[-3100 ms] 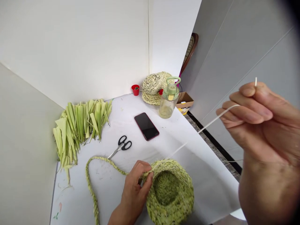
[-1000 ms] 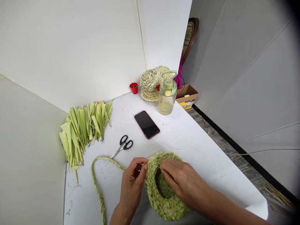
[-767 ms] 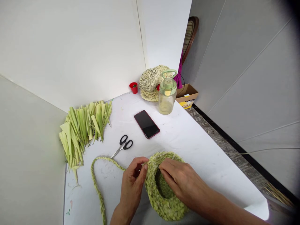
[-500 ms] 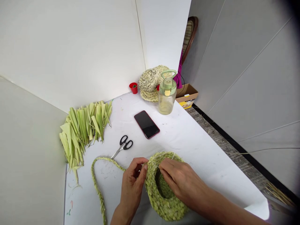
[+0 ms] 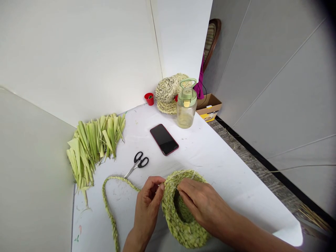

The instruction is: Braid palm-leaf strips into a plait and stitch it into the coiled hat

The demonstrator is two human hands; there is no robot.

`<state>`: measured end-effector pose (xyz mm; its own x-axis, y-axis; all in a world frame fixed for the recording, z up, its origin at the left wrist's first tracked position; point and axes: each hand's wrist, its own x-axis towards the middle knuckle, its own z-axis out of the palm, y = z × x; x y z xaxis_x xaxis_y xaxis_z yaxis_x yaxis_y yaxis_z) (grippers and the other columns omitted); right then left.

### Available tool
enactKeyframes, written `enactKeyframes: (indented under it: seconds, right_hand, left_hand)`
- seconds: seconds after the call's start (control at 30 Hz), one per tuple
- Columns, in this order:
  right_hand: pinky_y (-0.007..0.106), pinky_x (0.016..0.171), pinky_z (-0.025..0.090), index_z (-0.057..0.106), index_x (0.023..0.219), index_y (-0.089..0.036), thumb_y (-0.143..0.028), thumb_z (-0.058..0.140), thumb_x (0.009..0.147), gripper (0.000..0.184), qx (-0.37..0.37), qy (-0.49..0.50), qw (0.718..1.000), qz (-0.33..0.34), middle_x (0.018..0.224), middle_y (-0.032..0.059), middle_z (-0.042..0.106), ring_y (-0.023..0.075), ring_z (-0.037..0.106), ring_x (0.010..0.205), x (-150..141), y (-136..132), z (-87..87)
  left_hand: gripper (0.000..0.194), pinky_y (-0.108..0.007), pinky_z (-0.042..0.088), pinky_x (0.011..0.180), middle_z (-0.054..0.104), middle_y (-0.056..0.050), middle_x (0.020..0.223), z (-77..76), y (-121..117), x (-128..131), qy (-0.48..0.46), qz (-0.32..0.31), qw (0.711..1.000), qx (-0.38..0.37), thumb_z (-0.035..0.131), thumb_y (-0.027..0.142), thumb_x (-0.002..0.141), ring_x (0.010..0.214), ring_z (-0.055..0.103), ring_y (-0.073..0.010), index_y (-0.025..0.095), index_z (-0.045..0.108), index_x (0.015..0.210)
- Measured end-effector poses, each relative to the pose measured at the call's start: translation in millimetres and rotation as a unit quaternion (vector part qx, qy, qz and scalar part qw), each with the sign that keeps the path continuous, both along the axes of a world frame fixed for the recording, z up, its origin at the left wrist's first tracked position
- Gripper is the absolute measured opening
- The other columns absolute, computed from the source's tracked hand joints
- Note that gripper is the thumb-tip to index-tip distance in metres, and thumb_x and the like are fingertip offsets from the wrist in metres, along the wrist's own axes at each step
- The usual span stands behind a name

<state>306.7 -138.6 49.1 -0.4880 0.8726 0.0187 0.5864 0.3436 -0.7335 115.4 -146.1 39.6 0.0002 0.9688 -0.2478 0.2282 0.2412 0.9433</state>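
A coiled leaf basket (image 5: pixel 175 224) sits between the two hands, just below them in the view, its round wall tipped over so that the mouth faces up and toward the right hand (image 5: pixel 202 206). The basket is round, with no clear long axis; its central axis leans through the mouth, and the lower wall runs to the bottom edge of the frame.

The fingers of the left hand (image 5: pixel 147 210) are curled and closed on the near rim, gripping it at the point where a flat leaf braid (image 5: pixel 107 199) meets the basket. From those fingers, the braid runs away to the left, arcs around and comes back down past the left hand, leaving the frame at the bottom.

The right fingers (image 5: pixel 187 197) are bent and closed over the upper rim, their tips pressed against the weave at the edge of the mouth. A thin pale fibre stands out near these fingertips, though whether they pinch it is too fine to tell.

Beyond the fingers on the desk (image 5: pixel 223 189) lie a pair of black-handled scissors (image 5: pixel 138 162) and a black smartphone (image 5: pixel 164 139). A pile of green leaf strips (image 5: pixel 91 147) lies farther left, and a green-lidded bottle (image 5: pixel 186 108) stands farther ahead.
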Motion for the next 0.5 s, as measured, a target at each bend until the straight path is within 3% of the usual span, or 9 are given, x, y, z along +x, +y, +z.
enactKeyframes:
  seconds: [0.2,0.5]
  right_hand:
    - [0.031,0.067,0.043,0.053,0.083,-0.019,-0.009,0.040,0.095,0.020,0.029,0.013,0.999,-0.012,0.081,0.0032,0.060,0.0166,0.054,0.071,-2.8,-0.9,-3.8]
    - [0.033,0.069,0.044,0.055,0.086,-0.018,-0.009,0.038,0.095,0.021,0.024,0.018,1.000,0.005,0.083,0.0050,0.060,0.0185,0.055,0.074,-2.0,-2.3,-4.8]
  left_hand:
    - [0.026,-0.025,0.042,0.065,0.057,0.001,0.069,2.0,-1.5,0.4,-0.012,-0.006,1.000,0.002,0.060,0.045,0.092,0.077,0.058,-0.0177,0.020,0.062,0.097]
    - [0.029,-0.022,0.037,0.057,0.063,0.000,0.074,1.2,-1.0,0.3,-0.035,-0.001,0.999,-0.023,0.060,0.049,0.090,0.063,0.051,-0.0127,0.020,0.062,0.093]
